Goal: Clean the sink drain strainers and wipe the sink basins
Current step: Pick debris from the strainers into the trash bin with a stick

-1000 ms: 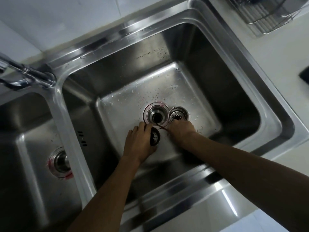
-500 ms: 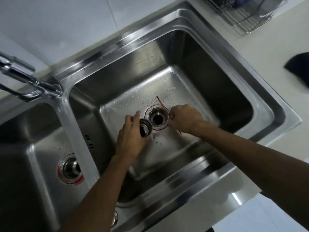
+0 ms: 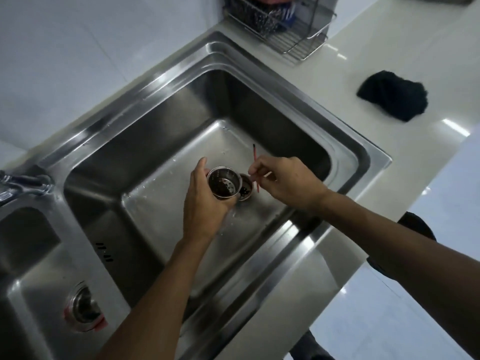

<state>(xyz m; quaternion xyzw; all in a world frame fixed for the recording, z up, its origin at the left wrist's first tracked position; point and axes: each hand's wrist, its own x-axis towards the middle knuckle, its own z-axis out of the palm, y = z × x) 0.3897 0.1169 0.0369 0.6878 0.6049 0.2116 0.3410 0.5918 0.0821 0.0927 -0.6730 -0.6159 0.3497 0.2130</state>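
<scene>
Now left hand [image 3: 205,203] cups strainer [image 3: 224,183], right hand [image 3: 285,180] pinches red stick [image 3: 255,158].

Both forearms are bare from wrist to elbow; the left hand [image 3: 205,203] and right hand [image 3: 288,183] are bare too, fingers [image 3: 255,168] uncovered; a dark sleeve edge [image 3: 376,267] shows under the right upper arm; more dark clothing [image 3: 418,227] lies below it, too blurred to identify.

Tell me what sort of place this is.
Probably a home kitchen: a stainless double-basin sink is set into a pale countertop, with a wire dish rack behind it and a tap at the left.
</scene>
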